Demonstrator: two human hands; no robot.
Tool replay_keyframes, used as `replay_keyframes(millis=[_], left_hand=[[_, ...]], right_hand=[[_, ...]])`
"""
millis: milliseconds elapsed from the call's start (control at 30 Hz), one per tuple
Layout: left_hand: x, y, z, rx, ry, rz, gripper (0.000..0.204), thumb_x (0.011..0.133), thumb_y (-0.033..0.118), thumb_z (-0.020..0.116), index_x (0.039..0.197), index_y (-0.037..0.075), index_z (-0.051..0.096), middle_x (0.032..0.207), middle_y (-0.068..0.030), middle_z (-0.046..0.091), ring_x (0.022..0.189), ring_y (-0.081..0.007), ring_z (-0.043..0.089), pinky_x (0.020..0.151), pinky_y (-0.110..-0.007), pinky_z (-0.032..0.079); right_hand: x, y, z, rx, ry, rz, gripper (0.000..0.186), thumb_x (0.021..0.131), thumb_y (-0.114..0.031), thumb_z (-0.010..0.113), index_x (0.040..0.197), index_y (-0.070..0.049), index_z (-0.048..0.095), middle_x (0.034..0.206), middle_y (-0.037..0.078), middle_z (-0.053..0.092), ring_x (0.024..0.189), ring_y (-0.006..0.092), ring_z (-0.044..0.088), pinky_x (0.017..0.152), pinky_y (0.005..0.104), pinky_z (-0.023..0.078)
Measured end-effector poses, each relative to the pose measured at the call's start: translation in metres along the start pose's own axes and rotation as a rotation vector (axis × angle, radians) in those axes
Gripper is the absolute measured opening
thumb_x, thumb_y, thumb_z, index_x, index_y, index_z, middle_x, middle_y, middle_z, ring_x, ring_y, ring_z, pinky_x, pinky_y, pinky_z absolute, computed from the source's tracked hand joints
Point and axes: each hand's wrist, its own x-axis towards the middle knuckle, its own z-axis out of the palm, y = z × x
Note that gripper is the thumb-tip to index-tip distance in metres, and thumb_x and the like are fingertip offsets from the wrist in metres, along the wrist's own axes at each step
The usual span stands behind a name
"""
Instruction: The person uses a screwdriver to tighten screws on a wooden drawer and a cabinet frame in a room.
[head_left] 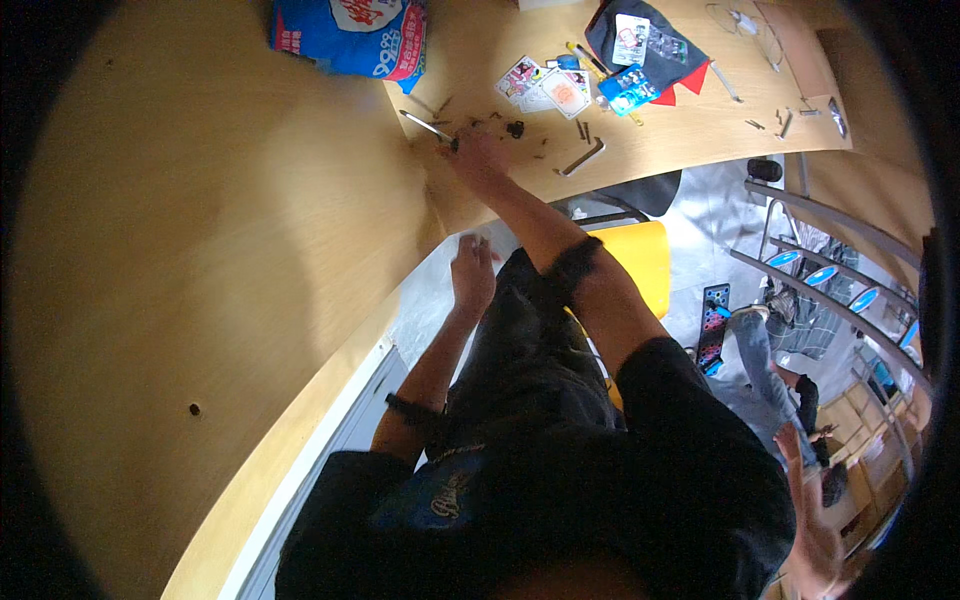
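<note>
My right hand (482,158) reaches out over the wooden tabletop, its fingers closed around the dark end of a screwdriver (428,126). The slim, shiny shaft points left, and its tip is near the wooden panel's edge. Close to that hand lie a small black part (515,129) and several dark bits of hardware. An L-shaped metal piece (583,158) lies to its right. Lower down, in front of my body, my left hand (474,272) is raised beside the panel with curled fingers. Whatever those fingers may hold is too blurred to make out.
A large wooden panel (150,300) fills the left side. At the back are a blue bag (345,40), cards (565,92) and a dark pouch (640,45). Below the tabletop stands a yellow chair (640,262). Metal rails (830,285) and another person's arm (810,510) appear at right.
</note>
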Motion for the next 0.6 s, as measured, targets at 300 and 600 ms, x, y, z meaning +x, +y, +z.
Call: replay_keyframes(millis=[300,600], left_hand=[[-0.127,-0.117,-0.056,-0.198,-0.149,-0.231,0.018,0.089,0.018,0.055,0.098,0.003,0.052,0.067,-0.0073,0.065,0.042,-0.0069,0.042,0.041,-0.025,0.035],[-0.148,-0.076,-0.091,-0.720,-0.314,-0.217,0.021,0.090,0.024,0.057,0.090,0.003,0.058,0.066,-0.0042,0.058,0.042,-0.0041,0.035,0.037,-0.020,0.024]], right_hand=[[-0.003,-0.028,0.018,-0.346,0.036,0.036,0.021,0.081,-0.024,0.056,0.087,-0.006,0.063,0.087,0.019,0.062,0.083,0.0365,0.061,0.070,0.0480,0.049],[-0.195,-0.026,-0.045,0.701,0.022,0.022,0.018,0.085,-0.019,0.061,0.083,-0.001,0.064,0.071,0.012,0.066,0.064,0.0199,0.062,0.063,0.0335,0.049]])
